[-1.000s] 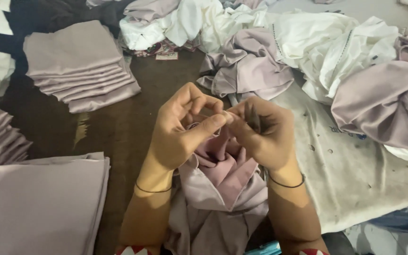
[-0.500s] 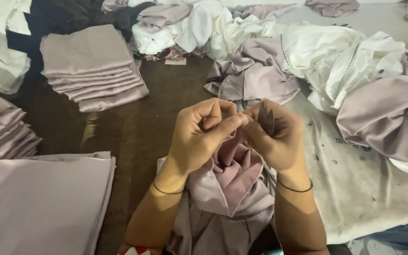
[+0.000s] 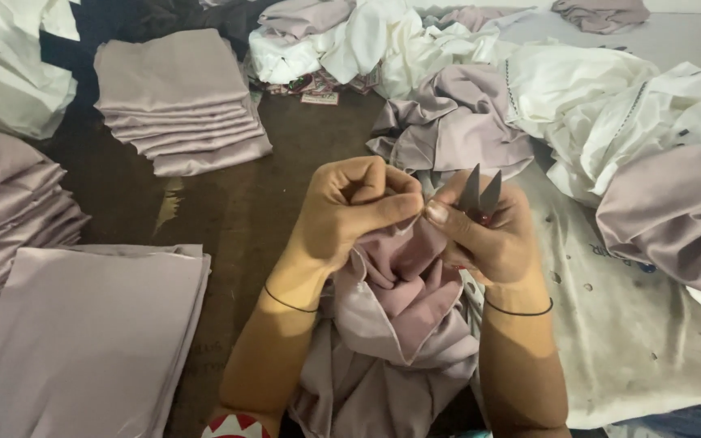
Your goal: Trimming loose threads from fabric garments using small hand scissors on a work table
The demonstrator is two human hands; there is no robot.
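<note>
My left hand (image 3: 349,212) pinches the top edge of a mauve satin cloth (image 3: 403,320) that bunches up between my forearms. My right hand (image 3: 484,231) faces it, thumb against the same edge, and holds small metal thread snips (image 3: 479,193) whose two blades point upward and stand slightly apart. Thin black bands circle both wrists. The cloth's lower part hangs toward my lap, out of the frame.
A folded mauve stack (image 3: 176,97) lies at the back left, another stack (image 3: 10,195) at the far left, and a flat folded pile (image 3: 83,332) at the near left. Crumpled white cloths (image 3: 610,97) and mauve cloths (image 3: 683,211) heap to the right on a stained white sheet (image 3: 651,341).
My hands have stayed together at the cloth's edge. The snips' blades now stick up clearly above my right hand. The view has shifted slightly.
</note>
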